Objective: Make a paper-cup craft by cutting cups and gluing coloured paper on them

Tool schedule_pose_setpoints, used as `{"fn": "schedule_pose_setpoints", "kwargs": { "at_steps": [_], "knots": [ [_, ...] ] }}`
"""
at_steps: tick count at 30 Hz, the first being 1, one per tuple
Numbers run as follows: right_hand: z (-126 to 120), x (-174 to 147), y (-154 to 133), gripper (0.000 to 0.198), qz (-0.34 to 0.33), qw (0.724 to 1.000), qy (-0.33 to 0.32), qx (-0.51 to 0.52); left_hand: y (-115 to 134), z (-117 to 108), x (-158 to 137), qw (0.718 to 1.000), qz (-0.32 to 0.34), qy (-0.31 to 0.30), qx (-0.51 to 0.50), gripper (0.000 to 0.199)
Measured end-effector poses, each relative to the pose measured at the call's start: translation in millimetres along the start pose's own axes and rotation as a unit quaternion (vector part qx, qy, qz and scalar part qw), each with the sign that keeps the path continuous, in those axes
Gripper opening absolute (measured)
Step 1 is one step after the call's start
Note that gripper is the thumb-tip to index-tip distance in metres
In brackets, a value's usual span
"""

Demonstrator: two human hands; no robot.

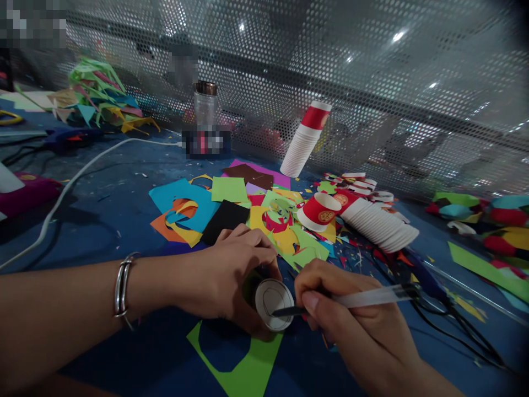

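Note:
My left hand (239, 270) wraps round a small paper cup (274, 295), its round white base facing up at me. A thin dark outline runs across that base. Pinched in my right hand (351, 314) is a pen (367, 298) with a pale see-through barrel and a dark front end. Its point touches the cup's base or hovers just over it; I cannot tell which. Below the cup lies a green paper sheet (248, 369) with a large hole cut out. The cup's side is mostly hidden by my left fingers.
Coloured paper scraps (285, 220) spread beyond my hands, beside a red-and-white cup (319, 212). One cup stack (303, 143) leans at the mesh panel (256, 94); another stack (380, 223) lies sideways. A glue gun (425, 275) with its cord sits at right, a white cable (78, 171) at left.

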State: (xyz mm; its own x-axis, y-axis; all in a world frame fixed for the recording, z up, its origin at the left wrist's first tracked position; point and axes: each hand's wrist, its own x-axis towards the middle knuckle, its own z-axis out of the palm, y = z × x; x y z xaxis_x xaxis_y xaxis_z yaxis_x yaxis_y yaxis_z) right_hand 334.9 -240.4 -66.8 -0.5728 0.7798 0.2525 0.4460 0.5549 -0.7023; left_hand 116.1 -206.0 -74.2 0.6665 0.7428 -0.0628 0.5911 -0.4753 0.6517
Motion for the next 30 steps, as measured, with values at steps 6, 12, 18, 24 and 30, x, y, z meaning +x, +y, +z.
{"fn": "schedule_pose_setpoints", "kwargs": {
  "at_steps": [6,12,18,24,30],
  "knots": [
    [1.4,-0.2,0.8,0.022,-0.004,1.0,0.002,0.009,1.7,-0.5,1.3,1.0,-0.007,0.001,0.003,0.049],
    [0.4,0.1,-0.3,0.022,-0.007,1.0,0.001,0.007,1.0,1.1,1.0,1.0,0.002,0.01,0.006,0.047],
    [-1.7,-0.5,2.3,0.023,0.002,0.999,0.006,-0.033,0.7,1.2,0.1,1.0,-0.004,0.008,-0.003,0.046],
    [-4.1,-1.1,0.9,0.024,0.004,0.998,0.02,-0.052,-0.4,1.3,-2.1,1.0,-0.003,0.005,-0.013,0.05],
    [-4.7,-2.5,1.0,0.024,0.014,0.998,0.034,-0.058,-3.4,2.6,-1.8,1.0,-0.002,0.008,-0.006,0.053]
  ]
}}
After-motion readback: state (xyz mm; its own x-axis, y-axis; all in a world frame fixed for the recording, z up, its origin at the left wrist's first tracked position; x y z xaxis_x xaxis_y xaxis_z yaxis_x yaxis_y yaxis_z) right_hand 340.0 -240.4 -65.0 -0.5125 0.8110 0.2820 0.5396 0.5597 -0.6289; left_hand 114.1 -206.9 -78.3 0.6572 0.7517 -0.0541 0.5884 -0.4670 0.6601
